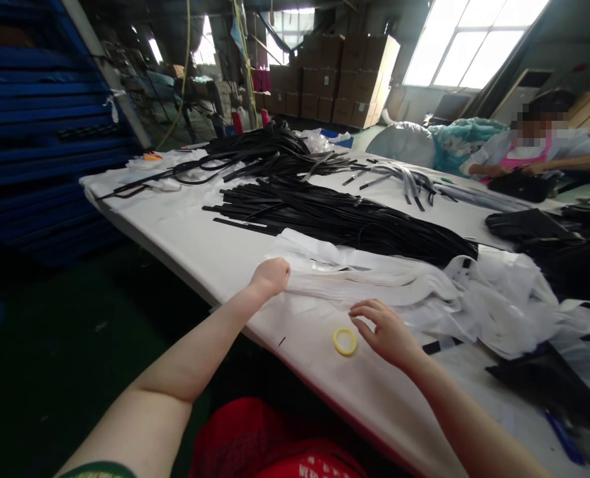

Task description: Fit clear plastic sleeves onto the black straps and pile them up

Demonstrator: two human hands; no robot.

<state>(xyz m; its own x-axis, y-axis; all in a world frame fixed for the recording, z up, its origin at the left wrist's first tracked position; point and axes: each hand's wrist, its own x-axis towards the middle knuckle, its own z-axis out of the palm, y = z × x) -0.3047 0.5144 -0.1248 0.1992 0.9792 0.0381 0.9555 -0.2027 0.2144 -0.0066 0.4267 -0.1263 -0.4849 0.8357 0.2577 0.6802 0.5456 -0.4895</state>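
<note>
My left hand (271,276) is closed in a fist at the left end of a bundle of long white strips (369,284), gripping their ends. The strips lie flat and stacked, running rightward along the table. My right hand (385,333) hovers at the near side of the bundle, its thumb and fingers apart and nothing held. Just left of it, a yellow ring (345,342), perhaps a roll of tape, lies on the white table (175,242). Behind the white strips spreads a thick bundle of black straps (325,212).
Tangled white strips (509,299) heap up on the right, beside black fabric pieces (549,382). More black straps (270,146) lie at the far end. Across the table a person (534,146) handles a black item. Cardboard boxes (325,83) and blue stacked panels (40,119) stand beyond.
</note>
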